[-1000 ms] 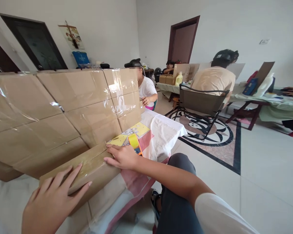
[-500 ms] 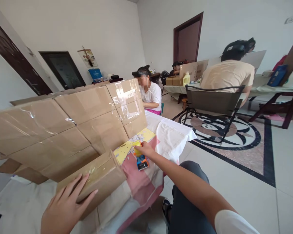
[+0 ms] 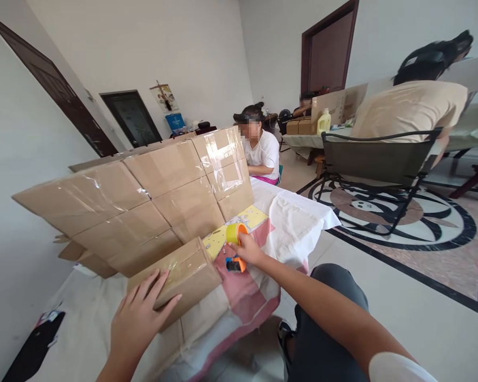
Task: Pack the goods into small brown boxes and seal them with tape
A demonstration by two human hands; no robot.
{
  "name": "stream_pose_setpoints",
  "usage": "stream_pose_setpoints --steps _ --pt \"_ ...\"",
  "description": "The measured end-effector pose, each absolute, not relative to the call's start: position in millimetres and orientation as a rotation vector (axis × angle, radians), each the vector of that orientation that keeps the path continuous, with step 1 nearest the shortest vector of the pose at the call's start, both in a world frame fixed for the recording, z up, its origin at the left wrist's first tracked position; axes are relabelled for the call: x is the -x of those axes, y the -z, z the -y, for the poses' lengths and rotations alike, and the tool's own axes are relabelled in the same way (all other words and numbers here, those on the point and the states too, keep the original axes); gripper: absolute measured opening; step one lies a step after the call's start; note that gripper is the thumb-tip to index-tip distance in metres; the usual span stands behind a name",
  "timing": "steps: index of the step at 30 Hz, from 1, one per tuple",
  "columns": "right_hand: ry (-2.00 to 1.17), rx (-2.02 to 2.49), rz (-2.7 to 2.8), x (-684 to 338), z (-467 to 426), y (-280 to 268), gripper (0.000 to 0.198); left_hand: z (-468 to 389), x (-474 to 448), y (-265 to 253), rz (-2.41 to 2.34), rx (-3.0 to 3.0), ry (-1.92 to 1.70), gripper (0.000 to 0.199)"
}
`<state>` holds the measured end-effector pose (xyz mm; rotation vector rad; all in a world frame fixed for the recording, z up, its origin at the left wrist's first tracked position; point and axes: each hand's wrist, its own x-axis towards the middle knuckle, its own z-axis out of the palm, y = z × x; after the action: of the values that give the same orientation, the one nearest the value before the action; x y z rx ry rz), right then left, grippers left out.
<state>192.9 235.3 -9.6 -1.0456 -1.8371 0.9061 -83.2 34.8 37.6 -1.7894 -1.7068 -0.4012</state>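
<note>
My left hand [image 3: 143, 307] lies with fingers spread on a cardboard box [image 3: 195, 289], near its left end. Strips of clear tape shine on the box's top. To the right of the box, my right hand [image 3: 247, 248] grips a tape dispenser [image 3: 239, 263] with an orange and blue body and a yellow roll. The dispenser is held over the pink and white tablecloth [image 3: 245, 307], a little beyond the box's right end. A yellow printed sheet [image 3: 253, 215] lies on the table behind it.
A tall cardboard partition [image 3: 179, 196] stands across the table behind the box. Beyond it sits a person in a white shirt [image 3: 267, 151]. Another person [image 3: 410, 109] sits in a folding chair [image 3: 378, 164] at the right. A black object [image 3: 35, 345] lies at the lower left.
My right hand has turned and raised the tape dispenser, so its roll now shows side-on. My left hand stays on the box. The whole view has shifted left.
</note>
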Motion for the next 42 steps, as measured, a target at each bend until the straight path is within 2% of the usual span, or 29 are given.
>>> stream_pose_setpoints --steps 11,13,17,19,23,27,31,38,42 --pt "-1.241 0.759 1.543 -213.1 -201.0 -7.0 0.038 -31.5 82.6 -39.0 1.607 1.824 0.461 0.067" --pt "-1.311 0.698 1.527 -211.6 -196.2 -6.3 0.038 -31.2 72.1 -42.1 1.533 1.796 0.56 0.06" --pt "-1.341 0.622 1.546 -205.7 -181.9 -3.1 0.036 -36.2 31.5 -41.3 1.313 1.955 0.689 0.034" --pt "-1.341 0.571 1.533 -203.3 -172.6 -3.6 0.034 -42.2 3.6 -34.2 1.414 2.106 0.75 0.03" --pt "-1.348 0.504 1.499 -202.8 -157.6 -8.3 0.032 -57.2 -48.9 -12.4 1.931 2.285 1.045 0.028" --pt "-1.164 0.532 1.616 -208.9 -158.4 -5.6 0.032 -67.3 -75.6 -6.6 2.284 2.245 1.659 0.043" --pt "-0.818 0.51 1.837 -216.3 -170.4 4.8 0.046 -67.6 -84.7 -21.6 2.395 1.956 2.215 0.047" --pt "-0.808 0.767 1.53 -222.0 -204.5 -3.3 0.056 -54.7 -128.0 -2.2 2.712 1.584 2.572 0.063" --pt "-1.021 0.833 1.269 -233.9 -223.2 -11.8 0.061 -46.3 -148.6 14.6 2.785 1.695 2.49 0.071"
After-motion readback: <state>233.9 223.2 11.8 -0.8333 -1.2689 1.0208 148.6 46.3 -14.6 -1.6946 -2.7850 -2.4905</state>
